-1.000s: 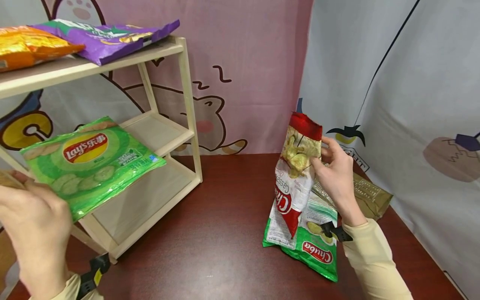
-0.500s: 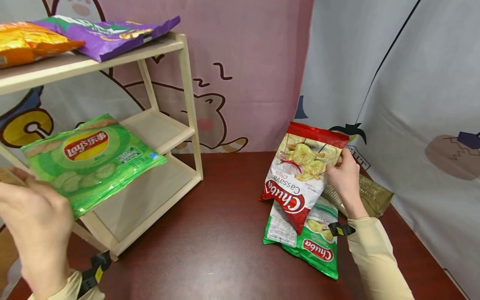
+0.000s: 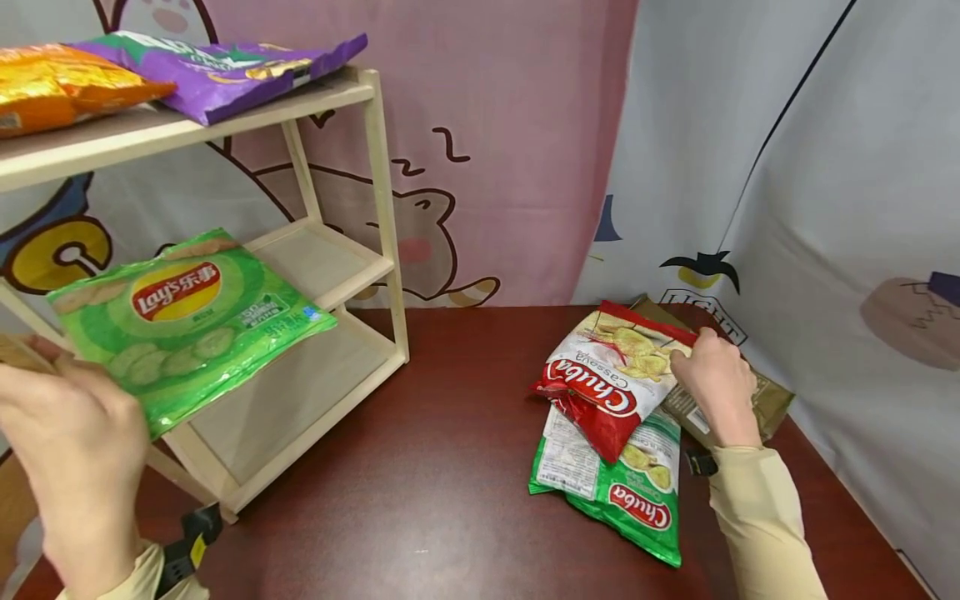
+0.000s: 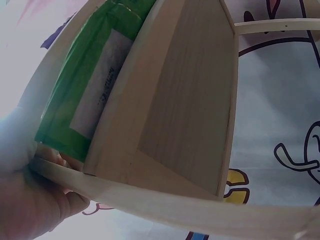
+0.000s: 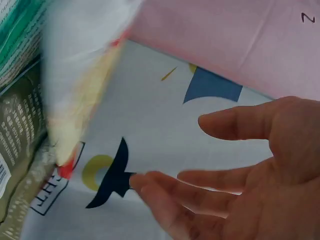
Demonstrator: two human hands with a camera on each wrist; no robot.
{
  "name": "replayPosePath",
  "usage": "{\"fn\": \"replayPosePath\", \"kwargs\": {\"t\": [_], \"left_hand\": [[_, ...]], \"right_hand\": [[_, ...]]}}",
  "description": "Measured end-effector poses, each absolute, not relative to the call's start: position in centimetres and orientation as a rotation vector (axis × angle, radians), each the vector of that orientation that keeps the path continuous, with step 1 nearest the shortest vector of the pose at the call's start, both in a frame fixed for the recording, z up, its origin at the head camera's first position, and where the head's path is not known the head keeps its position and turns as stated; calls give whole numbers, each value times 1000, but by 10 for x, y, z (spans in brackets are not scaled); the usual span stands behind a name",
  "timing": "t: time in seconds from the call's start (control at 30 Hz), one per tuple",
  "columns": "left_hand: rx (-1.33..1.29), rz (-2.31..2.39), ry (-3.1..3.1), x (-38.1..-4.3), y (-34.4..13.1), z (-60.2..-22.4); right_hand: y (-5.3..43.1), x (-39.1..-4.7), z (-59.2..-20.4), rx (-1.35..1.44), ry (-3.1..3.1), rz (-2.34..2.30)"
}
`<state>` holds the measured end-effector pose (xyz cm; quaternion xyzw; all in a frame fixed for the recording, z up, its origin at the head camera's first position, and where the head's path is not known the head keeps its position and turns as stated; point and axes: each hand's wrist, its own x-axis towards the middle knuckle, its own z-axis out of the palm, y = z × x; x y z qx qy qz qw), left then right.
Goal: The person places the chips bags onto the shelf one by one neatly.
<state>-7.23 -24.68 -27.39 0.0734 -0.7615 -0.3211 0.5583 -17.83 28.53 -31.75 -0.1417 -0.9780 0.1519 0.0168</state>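
A red-and-white plastic chip bag (image 3: 611, 371) has sunk over a green-and-white plastic bag (image 3: 607, 492), apparently released, the right hand (image 3: 718, 385) spread, the left hand (image 3: 75, 429) gripping the pale wooden shelf (image 3: 300, 400).

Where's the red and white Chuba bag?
In the head view, the red and white Chuba bag is right of centre, overlapping the green Chuba bag, its upper corner beside the right hand.
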Motion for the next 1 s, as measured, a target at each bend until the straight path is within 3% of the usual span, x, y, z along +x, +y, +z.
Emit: {"fn": "replayPosePath", "kwargs": {"t": [0.47,0.67,1.0], "left_hand": [[191,-737,-1823,-73,-248,-275],[191,-728,-1831,-72,-248,-274],[193,-735,-1816,-73,-247,-274]], "right_hand": [[226,-163,-346,324,-3274,204],[206,-153,-363,400,-3299,-20],[210,-168,-382,590,-3186,-83]]}}
